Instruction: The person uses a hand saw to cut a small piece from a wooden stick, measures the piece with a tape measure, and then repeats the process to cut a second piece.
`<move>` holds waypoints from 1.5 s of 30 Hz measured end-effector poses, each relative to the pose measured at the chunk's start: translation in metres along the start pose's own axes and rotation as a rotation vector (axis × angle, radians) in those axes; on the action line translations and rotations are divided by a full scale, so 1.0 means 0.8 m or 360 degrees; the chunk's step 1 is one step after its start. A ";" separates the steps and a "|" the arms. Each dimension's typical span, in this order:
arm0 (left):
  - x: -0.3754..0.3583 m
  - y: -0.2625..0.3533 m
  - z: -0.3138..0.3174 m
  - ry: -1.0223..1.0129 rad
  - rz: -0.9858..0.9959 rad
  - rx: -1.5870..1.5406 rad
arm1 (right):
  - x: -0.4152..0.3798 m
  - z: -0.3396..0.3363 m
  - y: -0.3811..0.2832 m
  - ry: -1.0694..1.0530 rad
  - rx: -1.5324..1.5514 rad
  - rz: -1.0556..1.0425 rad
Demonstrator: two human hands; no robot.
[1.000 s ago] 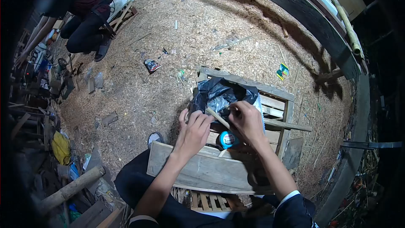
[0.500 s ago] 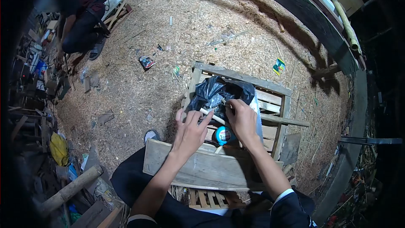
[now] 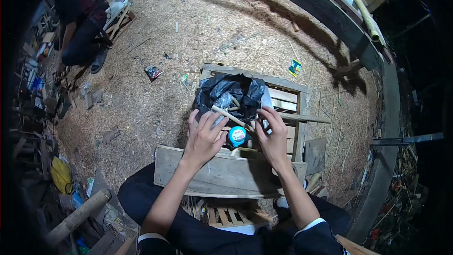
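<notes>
A crumpled black plastic bag (image 3: 215,88) lies gaping on a slatted wooden frame (image 3: 302,127). Clear plastic and short wooden pieces show inside it. My left hand (image 3: 203,137) is at the bag's near left edge, fingers spread and stretched forward. A pale round stick (image 3: 231,117) slants from the bag's mouth, close to those fingertips. At the near right edge, my right hand (image 3: 273,137) has its thumb and forefinger apart. Between my hands sits a turquoise tape measure (image 3: 237,136). A saw blade (image 3: 266,99) lies partly hidden beyond my right fingers.
A wide board (image 3: 217,179) crosses the frame's near side, above my legs. One long stick (image 3: 306,118) juts out rightward. Another person (image 3: 80,23) crouches at upper left beside scrap wood. Shavings and wrappers cover the ground; a heavy beam (image 3: 325,23) runs along the right.
My right hand has drawn back from the bag's middle, and its fingers have parted. The bag's mouth gapes wider. The whole view has shifted, moving the scene slightly left and up.
</notes>
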State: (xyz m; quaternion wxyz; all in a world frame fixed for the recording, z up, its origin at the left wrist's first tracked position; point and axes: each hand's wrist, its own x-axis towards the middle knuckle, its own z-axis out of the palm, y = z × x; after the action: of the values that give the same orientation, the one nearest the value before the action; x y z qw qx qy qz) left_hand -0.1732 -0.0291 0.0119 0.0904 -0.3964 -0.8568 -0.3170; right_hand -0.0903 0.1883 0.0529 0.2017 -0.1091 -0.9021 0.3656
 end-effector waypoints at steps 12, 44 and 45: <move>-0.025 0.065 0.007 -0.0030 0.0369 -0.0075 | -0.209 -0.061 -0.002 0.0035 -0.0814 0.0135; -0.122 0.198 0.094 -0.0091 0.0883 -0.0141 | -0.303 -0.202 0.035 0.0588 0.1470 0.0930; -0.119 0.193 0.093 -0.0094 0.0883 -0.0140 | -0.304 -0.203 0.032 0.0575 0.1508 0.0908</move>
State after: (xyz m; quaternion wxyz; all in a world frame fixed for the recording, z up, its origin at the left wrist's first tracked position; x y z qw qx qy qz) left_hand 0.0118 0.0322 -0.0120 0.1315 -0.6285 -0.7031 -0.3054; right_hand 0.2007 0.2228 0.0713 0.2729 -0.3064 -0.5262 0.7449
